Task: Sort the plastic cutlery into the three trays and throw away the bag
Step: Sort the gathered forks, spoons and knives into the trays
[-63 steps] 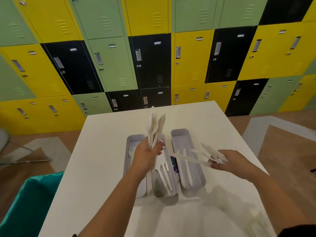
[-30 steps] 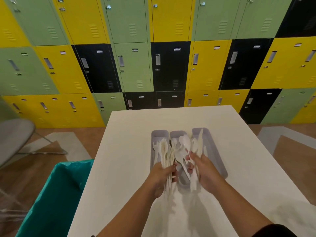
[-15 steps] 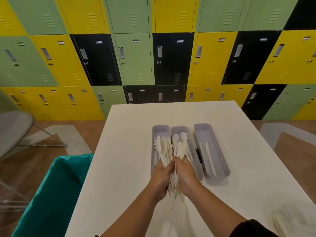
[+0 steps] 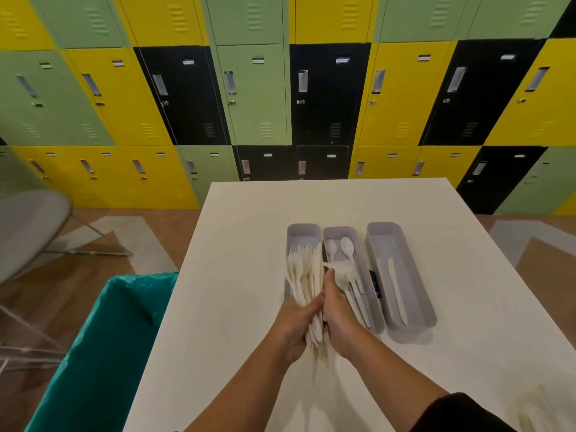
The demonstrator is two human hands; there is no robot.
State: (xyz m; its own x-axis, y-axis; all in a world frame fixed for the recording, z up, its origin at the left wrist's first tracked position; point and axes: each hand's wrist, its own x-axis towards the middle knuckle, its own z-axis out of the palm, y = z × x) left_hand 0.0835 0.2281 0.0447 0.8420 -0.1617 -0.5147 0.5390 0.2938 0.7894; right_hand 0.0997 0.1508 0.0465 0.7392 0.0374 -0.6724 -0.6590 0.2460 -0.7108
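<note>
both hands meet over the near end of the left tray [image 4: 303,232], pressed together around a bundle of white plastic cutlery [image 4: 307,275]. the left hand [image 4: 294,327] wraps its fingers around the bundle from the left, and the right hand [image 4: 336,316] closes on it from the right, thumb stretched up along the handles. the bundle stands tilted away from the person, its heads fanned above the left tray and its handle ends poking out below the wrists.

three grey trays sit side by side on the white desk [image 4: 249,275]. fork tines show in the left tray behind the bundle. the middle tray [image 4: 339,233] holds spoons [image 4: 346,246], bowls toward the far end. the right tray [image 4: 385,232] holds what look like two knives [image 4: 393,275], though they are pale and hard to separate.

a bin with a teal liner [image 4: 103,338] stands on the floor just beside the desk's left edge. a grey chair [image 4: 28,226] is farther left. yellow, green and black lockers [image 4: 252,95] fill the wall behind.
</note>
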